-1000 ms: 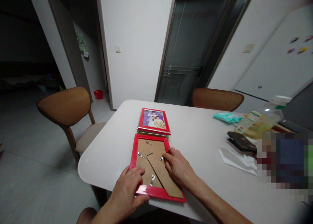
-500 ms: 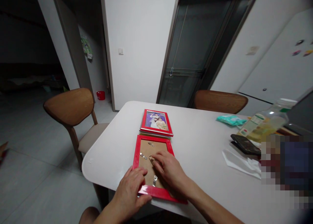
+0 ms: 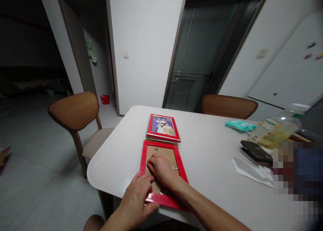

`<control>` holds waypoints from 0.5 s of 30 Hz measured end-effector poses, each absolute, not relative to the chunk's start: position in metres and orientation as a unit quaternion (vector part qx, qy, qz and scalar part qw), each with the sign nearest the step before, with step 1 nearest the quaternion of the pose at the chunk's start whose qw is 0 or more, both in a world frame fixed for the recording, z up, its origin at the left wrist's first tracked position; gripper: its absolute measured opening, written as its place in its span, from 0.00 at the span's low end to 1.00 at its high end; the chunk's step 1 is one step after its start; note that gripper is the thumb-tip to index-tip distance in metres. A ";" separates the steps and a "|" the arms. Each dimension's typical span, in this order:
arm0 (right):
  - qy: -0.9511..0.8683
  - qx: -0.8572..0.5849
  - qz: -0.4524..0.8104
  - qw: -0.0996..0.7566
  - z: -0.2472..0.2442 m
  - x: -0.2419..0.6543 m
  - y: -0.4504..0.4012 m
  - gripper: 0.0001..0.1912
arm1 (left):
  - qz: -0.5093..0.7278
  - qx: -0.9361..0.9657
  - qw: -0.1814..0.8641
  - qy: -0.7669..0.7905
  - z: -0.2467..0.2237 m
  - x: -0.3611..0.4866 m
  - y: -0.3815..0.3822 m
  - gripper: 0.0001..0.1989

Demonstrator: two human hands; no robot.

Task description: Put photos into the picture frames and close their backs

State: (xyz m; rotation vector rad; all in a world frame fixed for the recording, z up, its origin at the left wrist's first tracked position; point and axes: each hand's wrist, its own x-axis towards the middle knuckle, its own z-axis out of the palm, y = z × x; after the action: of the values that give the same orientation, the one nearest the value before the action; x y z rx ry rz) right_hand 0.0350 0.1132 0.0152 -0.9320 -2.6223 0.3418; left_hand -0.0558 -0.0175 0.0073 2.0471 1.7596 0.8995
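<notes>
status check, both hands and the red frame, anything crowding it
Left hand on near-left corner of red frame. Right hand at left-side metal clip. Frame backing-up on table; framed photo just beyond far edge.

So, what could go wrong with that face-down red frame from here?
The red frame lies close to the near edge of the table; if the left hand let go of its corner, a bump might send it off. Small metal clips could nip the right hand. A forward shove might jolt the framed photo just beyond.
</notes>
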 end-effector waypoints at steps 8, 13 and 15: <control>-0.861 -0.458 0.116 0.189 0.010 0.044 0.160 0.11 | 0.283 0.701 0.162 0.634 0.012 -0.051 -0.029 0.11; -0.831 -0.504 0.129 0.198 0.006 0.039 0.171 0.08 | 0.258 0.714 0.148 0.634 0.014 -0.051 -0.030 0.12; -0.822 -0.509 0.144 0.212 0.007 0.037 0.171 0.07 | 0.247 0.721 0.140 0.633 0.013 -0.050 -0.029 0.14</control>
State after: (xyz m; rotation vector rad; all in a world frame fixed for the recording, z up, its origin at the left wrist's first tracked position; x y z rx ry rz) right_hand 0.0372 0.1711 0.0073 -1.4138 -2.2835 0.3995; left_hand -0.0500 -0.0290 0.0130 2.0823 1.8287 0.7135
